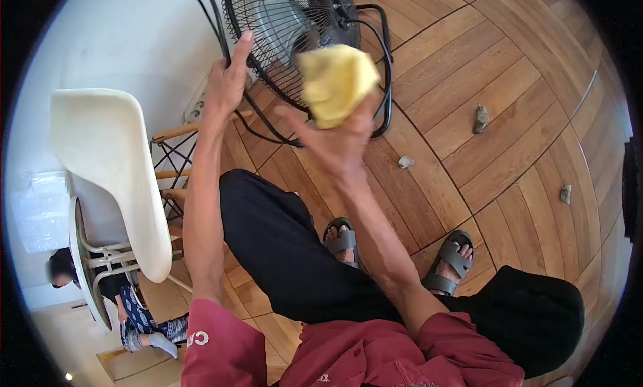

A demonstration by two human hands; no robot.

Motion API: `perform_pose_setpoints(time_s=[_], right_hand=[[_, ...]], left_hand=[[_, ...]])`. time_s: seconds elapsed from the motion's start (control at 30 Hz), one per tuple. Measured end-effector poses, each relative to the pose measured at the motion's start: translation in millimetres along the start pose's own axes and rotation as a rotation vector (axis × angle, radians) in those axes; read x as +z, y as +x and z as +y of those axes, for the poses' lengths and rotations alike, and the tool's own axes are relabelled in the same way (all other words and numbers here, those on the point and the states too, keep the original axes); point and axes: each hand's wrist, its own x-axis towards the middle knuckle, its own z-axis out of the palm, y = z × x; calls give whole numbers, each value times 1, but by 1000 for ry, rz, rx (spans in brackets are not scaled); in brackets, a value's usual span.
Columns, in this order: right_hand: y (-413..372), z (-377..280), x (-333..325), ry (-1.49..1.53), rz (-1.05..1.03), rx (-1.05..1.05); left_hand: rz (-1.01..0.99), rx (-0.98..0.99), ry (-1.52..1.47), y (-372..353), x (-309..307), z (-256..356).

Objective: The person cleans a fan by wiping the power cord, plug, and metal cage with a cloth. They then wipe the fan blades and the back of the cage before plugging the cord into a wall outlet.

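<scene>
A black floor fan (288,38) with a round wire guard and a tubular stand is at the top of the view, near the wall. My left hand (229,85) is closed at the left edge of the fan, its thumb pointing up along the guard's rim. In front of the guard, my right hand (341,139) holds a bunched yellow cloth (338,82). Motion blurs both cloth and hand, and the cloth hides some of the fingers. One finger or the thumb of that hand sticks out to the left.
A white chair (110,132) with wooden legs stands at the left, close to a socket strip (195,109) by the wall. Several small grey lumps, one of them pale (406,162), lie on the wood-patterned floor (429,206). Another person (134,313) sits at the lower left.
</scene>
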Motion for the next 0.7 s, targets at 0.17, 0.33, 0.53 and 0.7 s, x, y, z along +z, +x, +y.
perform_pose_setpoints(time_s=[0.17,0.33,0.53,0.7], right_hand=[[10,5,41,-503,-112,-304],[15,15,40,-530,-82,-167],[17,17,34,-433,-178,-54],[36,23,-3,-345,-245,-125]], left_hand=[[-106,-188,108,-16,-22,-17],[-38,-282,156,-4,-35,-53],[-15,-196,-23,15,-19,-38],[15,-139,-31,19,-24,-4]])
